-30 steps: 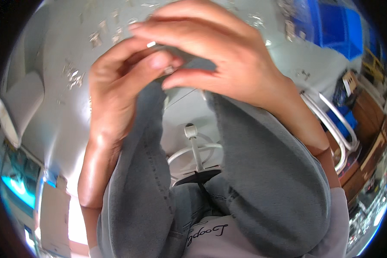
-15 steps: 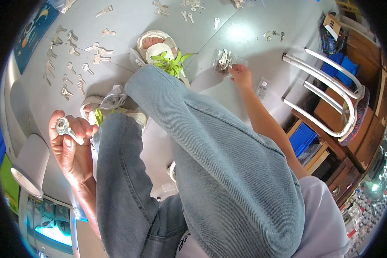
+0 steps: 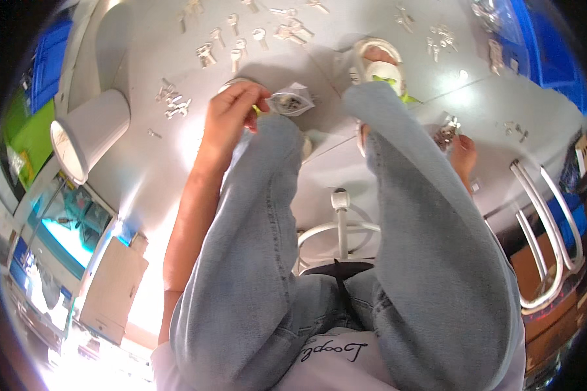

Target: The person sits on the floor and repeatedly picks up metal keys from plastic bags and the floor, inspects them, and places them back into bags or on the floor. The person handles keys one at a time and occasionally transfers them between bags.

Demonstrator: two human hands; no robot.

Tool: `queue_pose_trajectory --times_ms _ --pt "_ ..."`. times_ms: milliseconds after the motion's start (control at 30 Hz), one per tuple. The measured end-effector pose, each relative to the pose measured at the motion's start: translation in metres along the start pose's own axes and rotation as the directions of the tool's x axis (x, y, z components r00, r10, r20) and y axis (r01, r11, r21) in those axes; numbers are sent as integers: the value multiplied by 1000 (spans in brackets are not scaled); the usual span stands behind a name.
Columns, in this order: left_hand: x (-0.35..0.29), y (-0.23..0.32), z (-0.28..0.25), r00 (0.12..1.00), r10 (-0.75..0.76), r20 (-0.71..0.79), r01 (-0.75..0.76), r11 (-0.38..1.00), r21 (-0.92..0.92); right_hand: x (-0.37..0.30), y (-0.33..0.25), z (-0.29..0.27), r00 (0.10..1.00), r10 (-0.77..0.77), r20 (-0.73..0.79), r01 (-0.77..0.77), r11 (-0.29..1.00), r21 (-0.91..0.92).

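My left hand (image 3: 231, 114) is above my left shoe, its fingers closed and pinching the edge of a small clear plastic bag (image 3: 293, 101). Small dark and metallic pieces lie inside that bag, whose mouth gapes upward. No key shows in the left fingers, which hide part of their own grip. Far to the right, beyond my right knee, my right hand (image 3: 463, 155) is closed at a pile of keys (image 3: 447, 132) on a clear bag on the floor. What its fingertips hold is too small to make out.
Loose keys (image 3: 259, 37) are spread over the grey floor ahead, with a smaller cluster (image 3: 173, 103) nearer the left. A white bin (image 3: 91, 135) lies tipped at the left. My shoes (image 3: 379, 68) stand between. A white-legged stool (image 3: 548, 228) is at the right.
The view has swung left and my knees have parted. My left hand, which held up a key, has moved to the bag by my left shoe. My right hand stays by the key pile.
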State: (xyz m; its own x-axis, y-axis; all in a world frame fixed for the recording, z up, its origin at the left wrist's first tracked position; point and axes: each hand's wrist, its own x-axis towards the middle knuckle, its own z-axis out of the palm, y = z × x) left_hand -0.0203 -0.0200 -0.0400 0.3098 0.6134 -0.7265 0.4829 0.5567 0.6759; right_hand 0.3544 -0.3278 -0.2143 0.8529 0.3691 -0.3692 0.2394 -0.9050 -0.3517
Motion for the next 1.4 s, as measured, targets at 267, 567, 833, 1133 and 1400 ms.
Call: queue_pose_trajectory --times_ms 267,567,833,1133,1400 --pt "19 -37 18 928 293 229 -356 523 774 2 0 -15 993 -112 45 114 993 -37" --pt "24 -41 22 944 245 220 -305 399 864 -11 -22 -19 995 -55 82 65 989 -129" --pt "20 -58 14 761 538 363 -463 58 884 -12 31 13 973 223 64 -231 959 167" --pt "17 -43 33 665 583 467 -580 9 815 -30 -34 -7 985 159 -69 -147 977 157" --pt "2 -31 22 741 607 285 -502 220 836 -16 -53 13 970 242 -12 -242 970 14"
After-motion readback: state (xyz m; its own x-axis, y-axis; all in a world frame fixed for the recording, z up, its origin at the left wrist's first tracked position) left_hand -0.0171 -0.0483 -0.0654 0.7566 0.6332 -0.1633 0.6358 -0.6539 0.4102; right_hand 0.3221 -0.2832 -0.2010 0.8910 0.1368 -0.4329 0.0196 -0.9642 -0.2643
